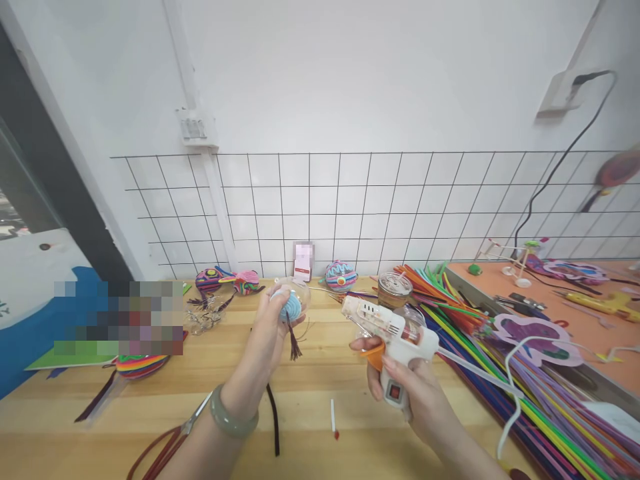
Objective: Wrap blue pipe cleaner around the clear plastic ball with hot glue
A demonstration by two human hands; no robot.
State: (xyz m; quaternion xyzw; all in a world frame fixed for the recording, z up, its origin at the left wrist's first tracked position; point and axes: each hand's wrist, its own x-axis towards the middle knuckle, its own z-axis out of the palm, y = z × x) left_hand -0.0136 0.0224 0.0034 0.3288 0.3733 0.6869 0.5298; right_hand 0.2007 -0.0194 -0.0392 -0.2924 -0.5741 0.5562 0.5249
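My left hand (265,333) is closed round a small clear ball (291,303) with light blue yarn inside and a dark red tassel hanging below it. A pale green bangle (231,417) sits on that wrist. My right hand (400,383) grips a white hot glue gun (387,327) with an orange trigger, one finger on the trigger. The gun's nozzle points left toward the ball, a short gap away. A glue stick juts from the gun's back and a white cord trails off to the right.
A wooden table (320,400) holds scissors (173,437), a dark cord (273,420), a small white stick with a red tip (333,420), colourful yarn ornaments (340,275), a clear jar (394,288) and a big pile of coloured pipe cleaners (500,360). A wire grid (350,213) lines the wall.
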